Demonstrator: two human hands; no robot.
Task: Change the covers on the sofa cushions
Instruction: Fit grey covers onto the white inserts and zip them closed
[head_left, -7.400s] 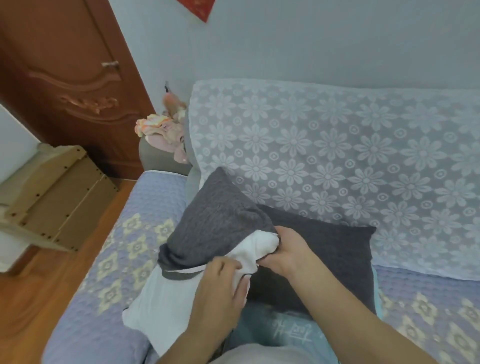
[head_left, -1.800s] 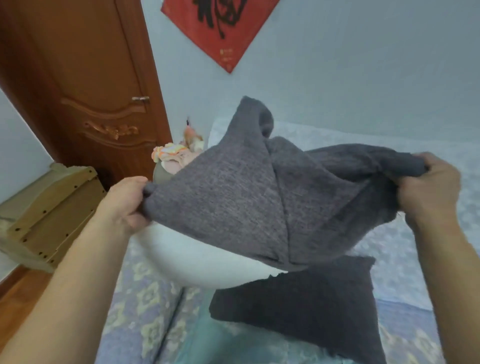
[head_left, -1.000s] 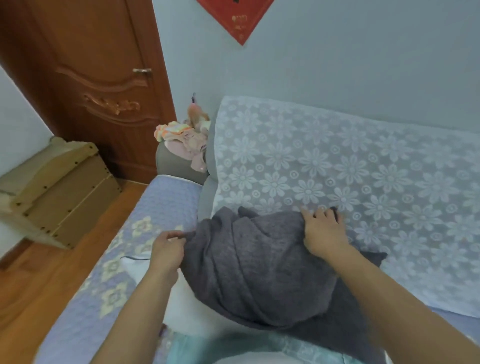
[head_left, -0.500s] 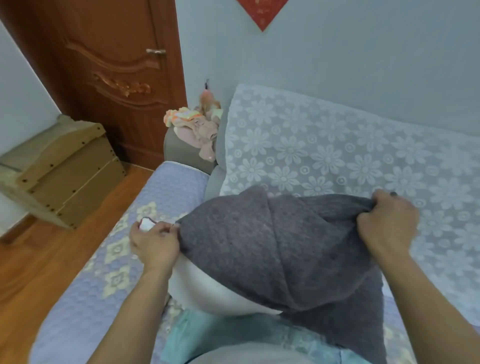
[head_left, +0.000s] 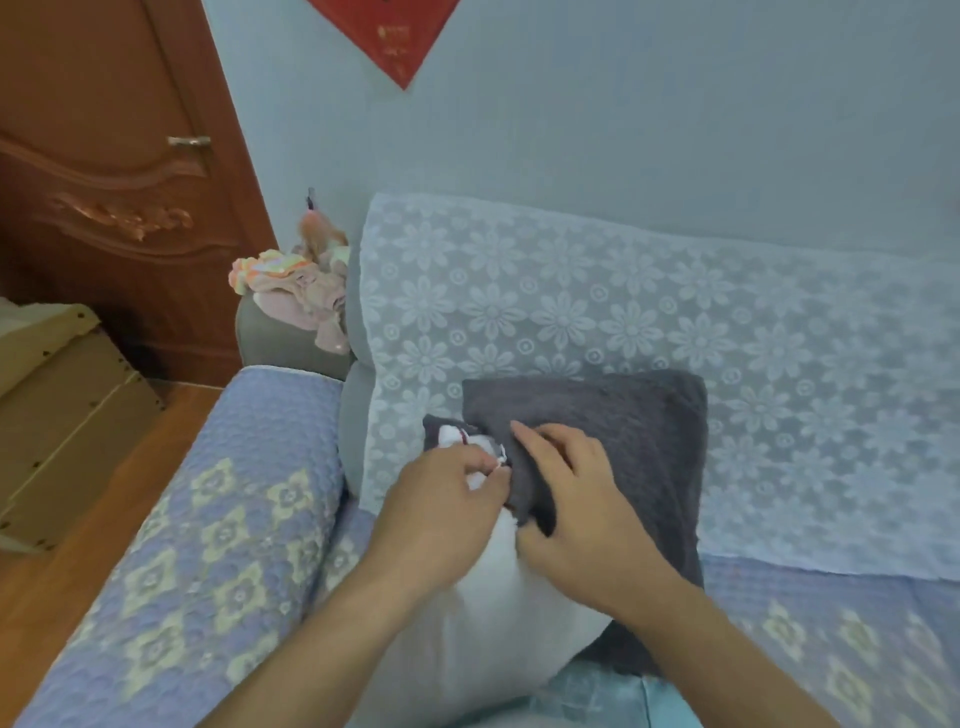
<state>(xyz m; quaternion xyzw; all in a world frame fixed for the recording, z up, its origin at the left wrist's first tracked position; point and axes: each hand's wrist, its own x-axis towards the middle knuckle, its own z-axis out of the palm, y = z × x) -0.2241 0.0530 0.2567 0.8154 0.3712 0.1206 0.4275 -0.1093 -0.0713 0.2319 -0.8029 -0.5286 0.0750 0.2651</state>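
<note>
Left hand (head_left: 441, 499) pinches the white cushion insert (head_left: 483, 613) at its upper corner, fingers curled on the fabric. At its three o'clock, the right hand (head_left: 576, 499) grips the open edge of the grey cover (head_left: 613, 431), thumb beneath. The cushion stands on the sofa seat (head_left: 218, 519), leaning toward the lace-draped backrest (head_left: 675, 322). Risk: the coarse knit likely drags on the smooth, plump insert; a bunched corner or strained opening may result from forcing it.
</note>
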